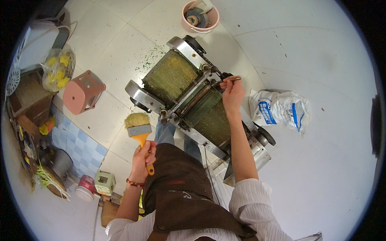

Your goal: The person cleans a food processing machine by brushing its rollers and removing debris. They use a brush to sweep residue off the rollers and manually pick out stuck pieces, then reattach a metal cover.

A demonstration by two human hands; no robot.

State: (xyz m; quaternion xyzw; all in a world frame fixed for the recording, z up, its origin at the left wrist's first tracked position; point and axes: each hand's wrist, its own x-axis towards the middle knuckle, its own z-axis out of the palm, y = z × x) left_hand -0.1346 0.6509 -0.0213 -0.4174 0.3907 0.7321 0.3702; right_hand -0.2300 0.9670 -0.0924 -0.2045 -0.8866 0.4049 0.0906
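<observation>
My left hand [142,158] grips the orange handle of a wide flat paintbrush [139,129], its pale yellowish bristles pointing up and away from me. The brush is in the air, just left of a metal-framed belt machine [193,99]. Two stretches of greenish, residue-stained belt show on the machine, with a metal crossbar between them. Over the machine's right side rail, my right hand [233,95] pinches a small, thin, dark looped piece [235,78], too small to identify. Dark clumped matter [226,75] lies beside those fingertips, near a drive chain.
Green scraps [149,58] litter the tiled floor. A pink bucket [200,18] holding a round dark part stands beyond the machine. A white printed sack [279,110] lies by the right wall. Leftward are a pink stool [84,93] and a bag of yellow items [58,69].
</observation>
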